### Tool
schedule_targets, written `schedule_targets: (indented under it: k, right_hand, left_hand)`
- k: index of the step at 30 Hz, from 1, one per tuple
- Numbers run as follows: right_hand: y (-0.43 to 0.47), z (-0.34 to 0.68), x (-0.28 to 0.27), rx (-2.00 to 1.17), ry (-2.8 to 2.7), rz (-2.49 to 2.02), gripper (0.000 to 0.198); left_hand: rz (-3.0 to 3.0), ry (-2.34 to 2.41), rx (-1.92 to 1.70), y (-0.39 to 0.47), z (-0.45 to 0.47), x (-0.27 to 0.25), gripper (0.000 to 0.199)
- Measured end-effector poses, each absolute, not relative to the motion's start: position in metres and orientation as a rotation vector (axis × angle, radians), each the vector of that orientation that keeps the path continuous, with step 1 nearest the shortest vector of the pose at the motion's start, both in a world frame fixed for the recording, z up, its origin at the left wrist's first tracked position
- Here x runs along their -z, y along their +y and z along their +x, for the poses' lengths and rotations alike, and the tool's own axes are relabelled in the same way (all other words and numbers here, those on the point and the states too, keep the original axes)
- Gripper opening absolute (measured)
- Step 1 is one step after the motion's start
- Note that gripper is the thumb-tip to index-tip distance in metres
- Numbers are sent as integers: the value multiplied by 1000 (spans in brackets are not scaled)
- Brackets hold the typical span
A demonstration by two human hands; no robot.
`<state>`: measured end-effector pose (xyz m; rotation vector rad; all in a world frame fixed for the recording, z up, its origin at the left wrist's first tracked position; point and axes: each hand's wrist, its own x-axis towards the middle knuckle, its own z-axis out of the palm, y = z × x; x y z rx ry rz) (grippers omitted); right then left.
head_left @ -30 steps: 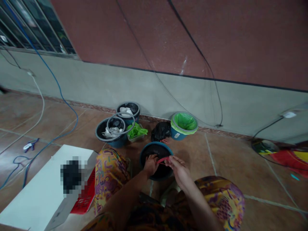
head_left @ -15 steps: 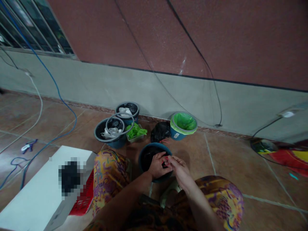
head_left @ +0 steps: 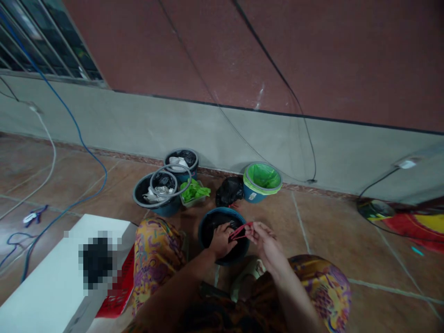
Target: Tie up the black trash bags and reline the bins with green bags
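Below, left to right:
White box (head_left: pixel 58 277): on the floor, far left.
Grey-rimmed buckets (head_left: pixel 156 194): by the wall.
Left hand (head_left: pixel 222 240): over the dark bucket (head_left: pixel 208 222), fingers pinching one end of the red band (head_left: pixel 239 231).
Right hand (head_left: pixel 265 240): pinching the band's other end, pulling it taut.
Green-lined bucket (head_left: pixel 262 180): against the wall.

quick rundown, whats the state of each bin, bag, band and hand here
red band: stretched taut between both hands
left hand: pinching the band over the bin
right hand: pinching the band's other end
blue bin: upright, open, black-lined
green-lined bin: upright, open, by the wall
grey-rimmed bins: upright, holding crumpled bags
black bag: bunched on the floor
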<state>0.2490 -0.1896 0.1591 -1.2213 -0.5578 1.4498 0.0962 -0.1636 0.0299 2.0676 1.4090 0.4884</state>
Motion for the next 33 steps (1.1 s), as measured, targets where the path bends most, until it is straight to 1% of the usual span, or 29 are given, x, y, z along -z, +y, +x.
schedule_targets:
  k: [2,3,4,6,7,9,11,15,18,22,24,27,30,33]
  right_hand:
    - [-184,250,-165,-1444,-631,-1214,31]
    - [-182,250,-169,-1444,-668,-1220,32]
    - [-180,248,-171,-1446,-700,-1226,33]
    - [-177,245,-174,-1460,-746,-1226,34]
    - [-176,244,-175,-1467,-757,-1224,34]
    - [-175,245,-173,-1462,-771,-1230,35]
    - [-175,251,-169,-1413,-826,-1267,35]
    - [-175,270,-162,-1273,-985,-1372,36]
    - [-175,280,-159,-1221,-962,-1438,37]
    - [-177,282,-158,-1188,-1062,-1449,28]
    - [-177,278,-162,-1147,-1267,-1462,22]
    - [-176,266,-179,-1030,-1639,-1466,15]
    - [-165,248,-202,-910,-1903,-1377,18]
    - [-142,236,-210,-885,-1901,-1358,19]
  left_hand:
    - [2079,1442,-601,-165,99,-45,58]
    - [2081,1458,-647,-166,100,-51,58]
    - [2085,1462,-676,-167,101,-56,51]
    - [2098,1442,-677,-168,104,-62,29]
    - [2098,1432,-660,-168,104,-63,28]
    - [2055,1421,-645,-169,103,-62,37]
    - [1940,1394,-694,-168,99,-60,41]
    - [1607,1284,-794,-163,85,-50,38]
    - [1439,1268,-829,-158,79,-39,35]
    - [1273,1259,-975,-150,78,-31,38]
    - [1320,1274,-912,-145,80,-34,38]
    - [1580,1298,-674,-136,83,-48,37]
    - [1842,1171,-474,-132,84,-62,33]
    - [1983,989,-360,-132,83,-71,28]
